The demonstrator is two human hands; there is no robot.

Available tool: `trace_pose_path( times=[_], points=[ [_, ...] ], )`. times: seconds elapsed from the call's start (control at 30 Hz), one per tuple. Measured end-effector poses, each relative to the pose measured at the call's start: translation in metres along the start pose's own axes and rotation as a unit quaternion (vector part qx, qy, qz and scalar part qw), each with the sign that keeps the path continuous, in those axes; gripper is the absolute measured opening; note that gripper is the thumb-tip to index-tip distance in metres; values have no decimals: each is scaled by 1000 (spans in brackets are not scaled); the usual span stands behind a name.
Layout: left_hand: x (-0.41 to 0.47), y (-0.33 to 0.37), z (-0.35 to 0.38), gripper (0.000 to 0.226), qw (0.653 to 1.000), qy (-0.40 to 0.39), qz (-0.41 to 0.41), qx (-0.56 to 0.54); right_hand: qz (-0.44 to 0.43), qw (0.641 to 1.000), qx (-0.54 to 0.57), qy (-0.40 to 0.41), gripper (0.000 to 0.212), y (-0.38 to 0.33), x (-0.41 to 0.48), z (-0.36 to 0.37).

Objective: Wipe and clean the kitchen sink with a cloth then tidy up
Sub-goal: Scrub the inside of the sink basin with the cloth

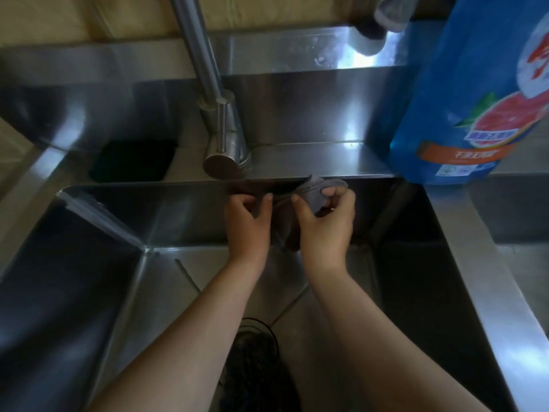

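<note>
Nearest, a dark round drain strainer (255, 346) sits in the floor of the stainless steel sink basin (89, 292), partly hidden between two bare forearms. Further in, both hands are raised against the basin's back wall. The right hand (326, 224) grips a bunched grey cloth (318, 190) in curled fingers, just under the rim. The left hand (248, 221), just beside it, appears to pinch the cloth's hanging edge between thumb and forefinger. Beyond, on the steel ledge, stands a brushed metal faucet (221, 126), with a black square opening (133, 160) to its left and a large blue detergent bottle (463, 99) to its right.
</note>
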State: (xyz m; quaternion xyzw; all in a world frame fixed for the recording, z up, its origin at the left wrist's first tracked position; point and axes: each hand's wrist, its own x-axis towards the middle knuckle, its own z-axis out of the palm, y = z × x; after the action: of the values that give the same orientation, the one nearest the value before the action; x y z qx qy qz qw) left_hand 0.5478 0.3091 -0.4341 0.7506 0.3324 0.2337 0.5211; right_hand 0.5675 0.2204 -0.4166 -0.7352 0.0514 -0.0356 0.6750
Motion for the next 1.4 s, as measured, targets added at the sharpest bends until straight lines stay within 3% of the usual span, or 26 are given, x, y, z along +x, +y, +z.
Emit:
trace_pose_path(
  times=[0.33, 0.47, 0.97, 1.1, 1.4],
  points=[
    [10, -2, 5, 28, 999, 31, 23, -12, -3, 995, -28, 101, 46, -4, 6, 22],
    [10, -5, 5, 26, 999, 31, 26, -15, -6, 993, -44, 106, 49, 5, 7, 24],
    [12, -8, 7, 25, 999, 23, 15, -15, 108, 982, -128, 89, 55, 98, 21, 28],
    [12, -8, 8, 28, 1000, 15, 11, -22, 141, 975, -159, 60, 47, 111, 24, 25],
    [13, -9, 8, 29, 999, 14, 6, -33, 165, 977, -119, 65, 45, 107, 21, 21]
  ],
)
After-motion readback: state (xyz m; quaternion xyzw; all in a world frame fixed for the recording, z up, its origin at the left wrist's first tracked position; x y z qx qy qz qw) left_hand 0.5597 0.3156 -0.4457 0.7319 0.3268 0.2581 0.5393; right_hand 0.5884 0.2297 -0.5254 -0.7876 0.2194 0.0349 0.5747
